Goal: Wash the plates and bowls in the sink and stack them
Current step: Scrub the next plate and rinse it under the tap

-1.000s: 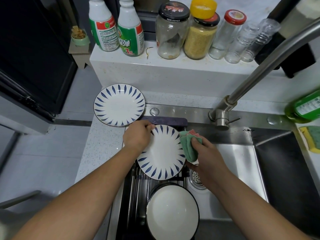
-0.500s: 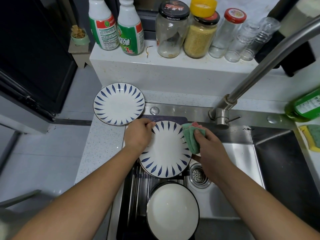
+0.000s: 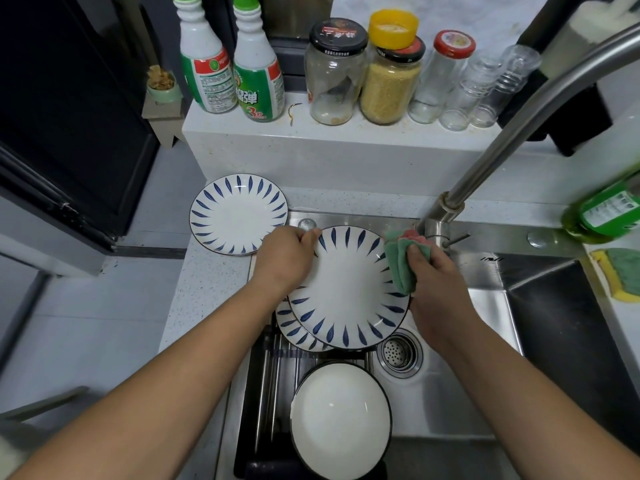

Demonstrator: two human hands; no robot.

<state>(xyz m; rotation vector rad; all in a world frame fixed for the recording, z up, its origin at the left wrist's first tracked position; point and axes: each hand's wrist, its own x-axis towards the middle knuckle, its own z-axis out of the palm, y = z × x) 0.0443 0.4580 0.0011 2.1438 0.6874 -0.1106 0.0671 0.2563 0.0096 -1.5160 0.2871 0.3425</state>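
Shifted farther back, the plate (image 3: 346, 289) sits in the grip of the left hand (image 3: 284, 259) at its rim; the right hand (image 3: 436, 282) clutches the cloth (image 3: 401, 268), seemingly touching the plate's right edge.

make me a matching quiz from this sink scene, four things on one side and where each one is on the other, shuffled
1 cloth
2 bowl
3 sponge
4 grain jar

A on the rack over the sink
B on the ledge behind the sink
C gripped in the right hand
D lying right of the sink

Pairs: 1-C, 2-A, 3-D, 4-B
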